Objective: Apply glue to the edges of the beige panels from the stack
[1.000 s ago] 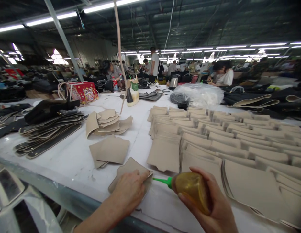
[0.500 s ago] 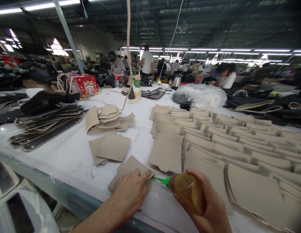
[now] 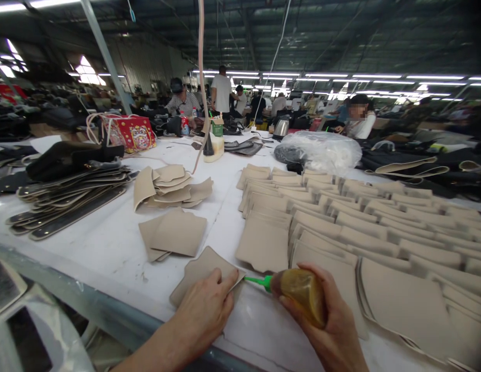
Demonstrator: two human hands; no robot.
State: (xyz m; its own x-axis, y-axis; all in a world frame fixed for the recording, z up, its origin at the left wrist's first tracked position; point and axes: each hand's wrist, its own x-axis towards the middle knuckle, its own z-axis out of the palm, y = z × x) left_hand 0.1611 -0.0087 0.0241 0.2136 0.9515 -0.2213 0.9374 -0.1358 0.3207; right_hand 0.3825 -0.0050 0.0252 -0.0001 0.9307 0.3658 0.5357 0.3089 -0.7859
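Observation:
My left hand (image 3: 206, 311) lies on a beige cut piece (image 3: 199, 271) at the near edge of the white table (image 3: 108, 248), fingers pressing it flat. My right hand (image 3: 329, 325) is wrapped round an amber squeeze bottle (image 3: 302, 293) held on its side. The bottle's green nozzle (image 3: 256, 281) points left and touches the right edge of that beige piece, just by my left fingertips.
Rows of overlapped beige pieces (image 3: 360, 227) cover the table's right half. Two small beige stacks (image 3: 173, 235) (image 3: 170, 187) lie ahead, dark strips (image 3: 65, 201) at the left. A clear plastic bag (image 3: 321, 150), a red bag (image 3: 132, 132) and other workers are farther back.
The view has drifted slightly. My right hand and bottle have edged left, keeping the nozzle at the piece's edge. My left hand stays pressed on the piece.

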